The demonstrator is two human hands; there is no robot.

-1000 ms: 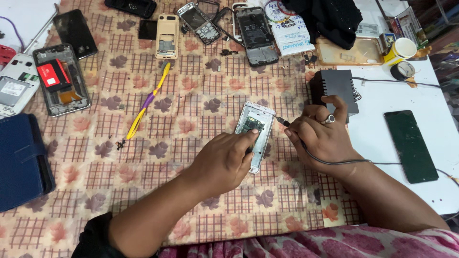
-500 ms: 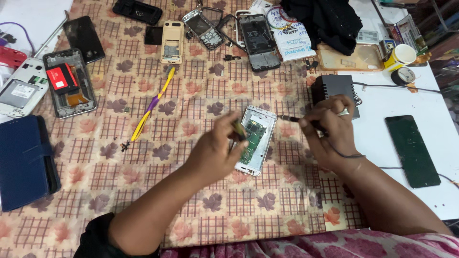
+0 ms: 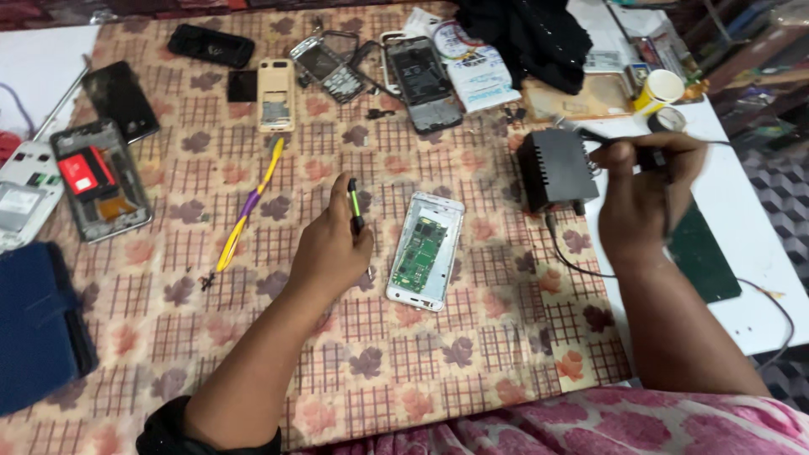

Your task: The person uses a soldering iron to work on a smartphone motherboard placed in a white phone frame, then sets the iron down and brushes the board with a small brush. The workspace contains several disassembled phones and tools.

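An opened white phone [image 3: 425, 250] with a green circuit board showing lies on the patterned cloth [image 3: 472, 337] in front of me. My left hand [image 3: 330, 244] hovers just left of it, holding a small black and green tool [image 3: 355, 205] upright between the fingers. My right hand [image 3: 640, 190] is raised to the right, beside a black box-shaped unit [image 3: 556, 168], and grips a dark soldering iron handle [image 3: 653, 156] with a cable trailing from it.
Several dismantled phones and shells [image 3: 421, 80] lie along the far edge. An open phone with a red part [image 3: 97, 181] and a dark blue case [image 3: 38, 324] sit at the left. A yellow and purple tool [image 3: 249, 206], a yellow-and-white cup [image 3: 659, 90] and a dark green mat [image 3: 699, 257] are nearby.
My left hand has lifted off the white phone and moved left with the small tool. My right hand has pulled away to the right, up beside the black box.
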